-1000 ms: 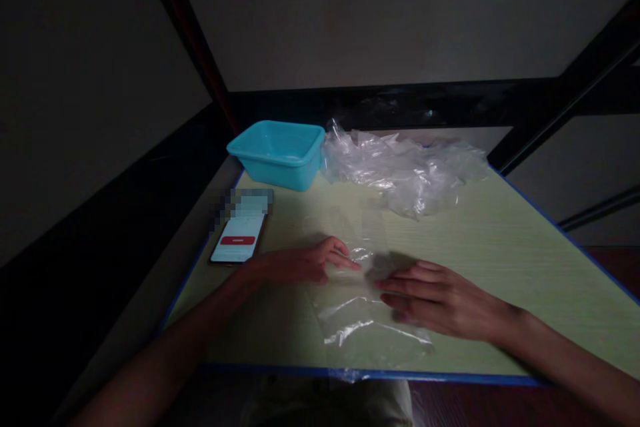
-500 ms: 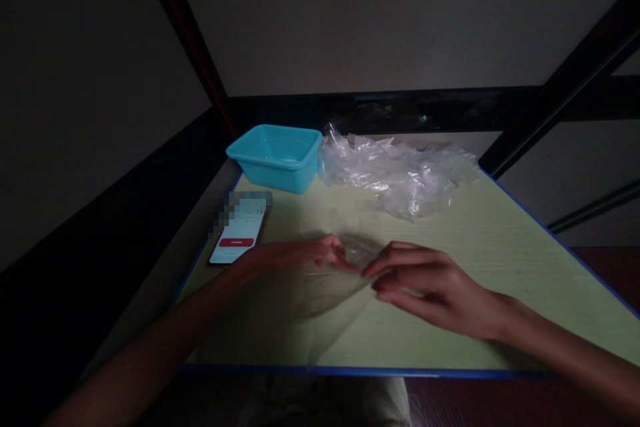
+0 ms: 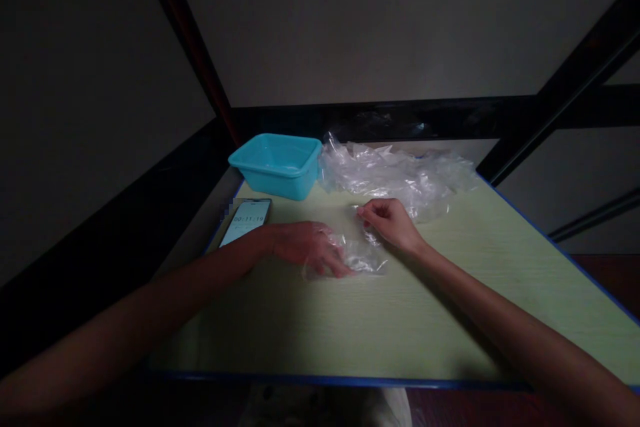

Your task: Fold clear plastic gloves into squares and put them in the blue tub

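A clear plastic bag (image 3: 367,261) lies crumpled over the middle of the table. My left hand (image 3: 320,250) is at it, palm down with fingers spread and slightly blurred. Thin film overlaps those fingers; whether they are inside the bag or under it I cannot tell. Above and to the right, my right hand (image 3: 389,221) is closed in a pinch on the bag's far edge, which rises a little off the tabletop.
A turquoise plastic basin (image 3: 273,173) stands at the back left, beside a heap of clear plastic bags (image 3: 400,173). A phone (image 3: 245,220) showing a timer lies near the left edge, partly behind my left forearm. The yellowish table (image 3: 450,333) has a blue edge.
My right hand has moved away from me and slightly left, carrying the bag's edge. My left hand has turned palm down with fingers spreading. The bag has shifted away from the near edge.
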Action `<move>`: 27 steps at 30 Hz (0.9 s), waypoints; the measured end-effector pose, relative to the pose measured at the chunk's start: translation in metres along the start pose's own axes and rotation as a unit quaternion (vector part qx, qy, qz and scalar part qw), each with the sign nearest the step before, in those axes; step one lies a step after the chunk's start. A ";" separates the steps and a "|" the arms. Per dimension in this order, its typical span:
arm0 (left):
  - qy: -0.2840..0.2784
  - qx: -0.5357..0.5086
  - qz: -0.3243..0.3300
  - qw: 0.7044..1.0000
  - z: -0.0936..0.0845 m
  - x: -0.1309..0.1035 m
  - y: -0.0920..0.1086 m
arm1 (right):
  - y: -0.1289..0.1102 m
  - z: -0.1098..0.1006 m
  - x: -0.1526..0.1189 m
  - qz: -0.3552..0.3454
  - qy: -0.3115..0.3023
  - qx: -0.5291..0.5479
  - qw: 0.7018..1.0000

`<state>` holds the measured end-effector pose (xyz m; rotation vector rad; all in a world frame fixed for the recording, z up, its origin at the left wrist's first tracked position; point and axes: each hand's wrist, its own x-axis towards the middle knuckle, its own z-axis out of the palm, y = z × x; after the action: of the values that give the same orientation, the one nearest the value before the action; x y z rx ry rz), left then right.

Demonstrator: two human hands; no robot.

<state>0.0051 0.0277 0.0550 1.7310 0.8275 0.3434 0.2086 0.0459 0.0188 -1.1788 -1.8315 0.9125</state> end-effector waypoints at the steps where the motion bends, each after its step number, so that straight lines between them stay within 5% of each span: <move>1: -0.036 -0.014 -0.019 0.999 0.000 0.002 -0.001 | 0.002 0.001 0.001 -0.002 0.005 -0.007 1.000; 4: -0.174 -0.147 -0.125 0.966 -0.001 0.008 -0.009 | 0.005 0.006 0.004 -0.013 0.015 -0.029 0.999; 6: -0.215 -0.266 -0.193 0.920 -0.003 0.010 -0.015 | 0.005 0.008 0.005 -0.022 0.015 -0.047 0.999; 8: -0.204 -0.336 -0.212 0.895 -0.005 0.009 -0.021 | 0.004 0.010 0.005 -0.030 0.009 -0.065 0.997; 13: -0.155 -0.384 -0.197 0.889 -0.006 0.000 -0.030 | -0.002 0.007 0.000 -0.048 0.004 -0.100 0.994; 17: -0.061 -0.454 -0.206 0.865 -0.004 -0.007 -0.029 | -0.013 -0.008 -0.017 -0.128 0.010 -0.184 0.975; 20: 0.019 -0.469 -0.216 0.856 -0.002 -0.013 -0.022 | -0.020 -0.020 -0.041 -0.202 -0.051 -0.243 0.947; 23: 0.204 -0.431 -0.206 0.854 0.006 -0.022 -0.014 | -0.022 -0.026 -0.070 -0.240 -0.129 -0.279 0.921; 27: 0.485 -0.217 -0.082 0.843 0.028 -0.040 -0.013 | -0.016 -0.023 -0.099 -0.254 -0.210 -0.316 0.890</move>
<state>-0.0111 -0.0180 0.0411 0.9736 1.4616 1.2461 0.2506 -0.0482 0.0215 -0.7925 -2.7511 0.2669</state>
